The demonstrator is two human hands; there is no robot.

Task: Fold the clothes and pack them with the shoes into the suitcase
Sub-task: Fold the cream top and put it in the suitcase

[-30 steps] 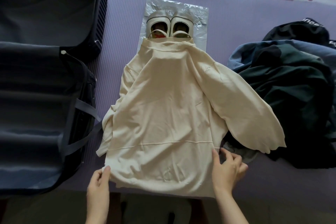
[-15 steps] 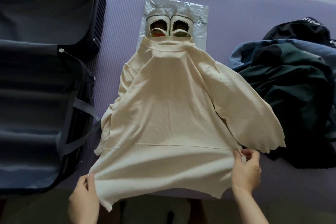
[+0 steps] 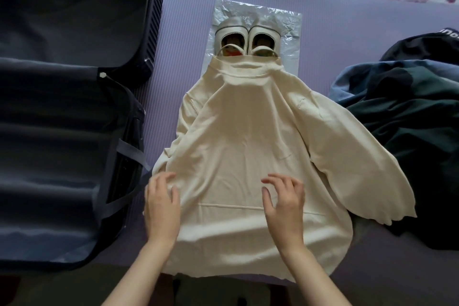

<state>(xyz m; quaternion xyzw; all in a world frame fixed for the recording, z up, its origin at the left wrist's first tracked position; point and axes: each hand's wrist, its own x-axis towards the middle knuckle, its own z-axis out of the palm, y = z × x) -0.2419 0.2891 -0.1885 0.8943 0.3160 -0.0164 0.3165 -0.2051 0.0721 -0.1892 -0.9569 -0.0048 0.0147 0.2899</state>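
**Purple mat (image 3: 347,40) with a sweatshirt (image 3: 248,131) under both hands**

Purple ribbed matting carries the cream sweatshirt, which lies spread out with its hem at the mat's near edge. The left hand (image 3: 161,206) rests on the sweatshirt's lower left side, fingers loose and gripping nothing. The right hand (image 3: 285,204) sits over the lower middle above the pocket seam, fingers arched and relaxed, also grasping nothing. Beyond the sweatshirt's collar, a pair of pale shoes (image 3: 247,40) stands on a clear bag (image 3: 288,22), their heels under the collar. Left of the sweatshirt lies the open dark suitcase (image 3: 62,131). To its right, a pile of dark clothes (image 3: 409,131) lies partly under the spread sleeve.
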